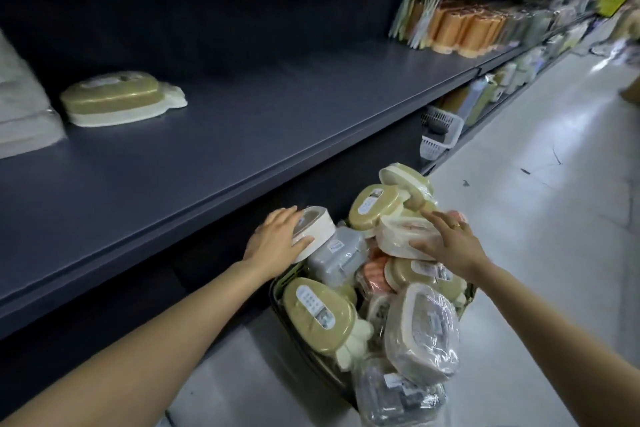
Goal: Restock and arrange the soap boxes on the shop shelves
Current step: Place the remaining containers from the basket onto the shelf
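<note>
A dark basket [277, 291] on the floor is heaped with several plastic-wrapped soap boxes in olive, grey, cream and orange. My left hand [277, 239] grips a cream-rimmed grey soap box [317, 227] at the basket's left edge, just below the shelf front. My right hand [450, 243] holds a cream and orange soap box [401, 236] on top of the heap, thumb under its rim. One olive and cream soap box [117, 99] lies flat on the dark shelf [242, 135] at the far left.
White folded packs [24, 114] sit at the shelf's left end. Orange holders [467, 29] and hanging goods fill the shelf further right. A white mesh basket [441, 132] stands on a lower shelf. The pale aisle floor [536, 218] runs along the right.
</note>
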